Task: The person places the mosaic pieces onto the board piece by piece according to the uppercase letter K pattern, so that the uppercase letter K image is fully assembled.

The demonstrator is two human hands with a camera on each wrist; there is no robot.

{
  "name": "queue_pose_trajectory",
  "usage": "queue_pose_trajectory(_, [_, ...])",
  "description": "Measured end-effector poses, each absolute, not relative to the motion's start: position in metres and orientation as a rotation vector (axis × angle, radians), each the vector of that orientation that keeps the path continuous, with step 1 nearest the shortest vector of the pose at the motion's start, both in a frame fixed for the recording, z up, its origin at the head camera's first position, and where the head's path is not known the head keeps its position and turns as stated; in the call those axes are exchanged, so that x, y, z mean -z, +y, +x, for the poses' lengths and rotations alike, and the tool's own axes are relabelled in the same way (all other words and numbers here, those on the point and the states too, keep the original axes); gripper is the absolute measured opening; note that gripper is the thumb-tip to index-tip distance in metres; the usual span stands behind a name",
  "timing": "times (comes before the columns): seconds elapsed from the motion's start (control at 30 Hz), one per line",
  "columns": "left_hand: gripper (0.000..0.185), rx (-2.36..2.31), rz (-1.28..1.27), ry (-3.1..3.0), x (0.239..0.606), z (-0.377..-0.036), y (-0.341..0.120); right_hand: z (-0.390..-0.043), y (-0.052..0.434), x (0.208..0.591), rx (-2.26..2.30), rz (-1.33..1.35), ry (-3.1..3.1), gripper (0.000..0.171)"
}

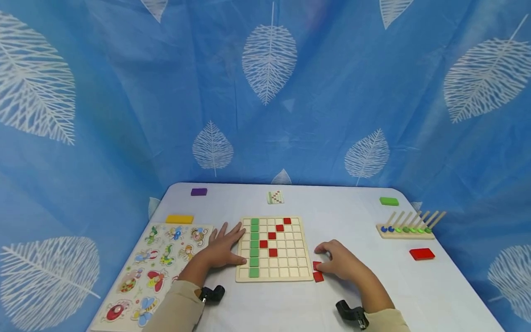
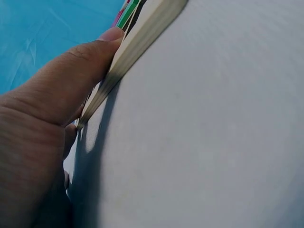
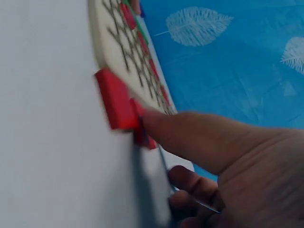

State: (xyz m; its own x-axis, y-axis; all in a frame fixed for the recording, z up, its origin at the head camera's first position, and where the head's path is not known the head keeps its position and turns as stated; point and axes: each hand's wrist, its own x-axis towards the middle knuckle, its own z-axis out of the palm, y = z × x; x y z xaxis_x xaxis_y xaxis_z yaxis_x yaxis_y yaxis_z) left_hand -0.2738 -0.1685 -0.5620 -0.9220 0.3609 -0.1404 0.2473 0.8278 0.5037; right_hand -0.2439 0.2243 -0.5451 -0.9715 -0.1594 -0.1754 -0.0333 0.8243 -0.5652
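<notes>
A wooden grid board [image 1: 274, 279] lies on the white table, with a column of green tiles [image 1: 254, 253] and a zigzag of red tiles [image 1: 271, 235] in its cells. My left hand [image 1: 221, 249], fingers spread, rests on the board's left edge; its thumb [image 2: 88, 59] presses there in the left wrist view. Beside the board's lower right corner lie two loose red tiles, a nearer one [image 1: 318, 277] and a farther one [image 1: 317, 264]. My right hand [image 1: 342, 262] touches the farther tile with its thumb [image 3: 190, 135], the forefinger held apart from it.
An insect picture board [image 1: 138, 258] lies at left, with yellow [image 1: 179, 219] and purple blocks [image 1: 199, 192] beyond. A small pattern card [image 1: 275, 197] lies at the back. On the right are a bead-and-peg stand [image 1: 406, 234], a green block [image 1: 389, 201] and a red block [image 1: 421, 254].
</notes>
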Motion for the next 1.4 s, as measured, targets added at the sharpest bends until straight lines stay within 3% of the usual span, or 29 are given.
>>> queue_pose_trajectory(0.2, [0.107,-0.712,0.471,2.793,0.559,-0.274,-0.168,-0.244,0.235,0.557,0.905,-0.168,2.904,0.017])
queue_pose_trajectory(0.6, [0.108,-0.712,0.437,2.793,0.561,-0.273,-0.168,-0.233,0.200,0.555,1.015,-0.174,2.939,0.018])
queue_pose_trajectory(0.87, [0.109,-0.726,0.457,2.795,0.562,-0.272,-0.167,-0.227,0.154,0.558,1.026,-0.498,2.911,0.017])
queue_pose_trajectory(1.4, [0.108,-0.716,0.434,2.784,0.560,-0.273,-0.166,-0.224,0.133,0.557,0.966,-0.569,3.004,0.009])
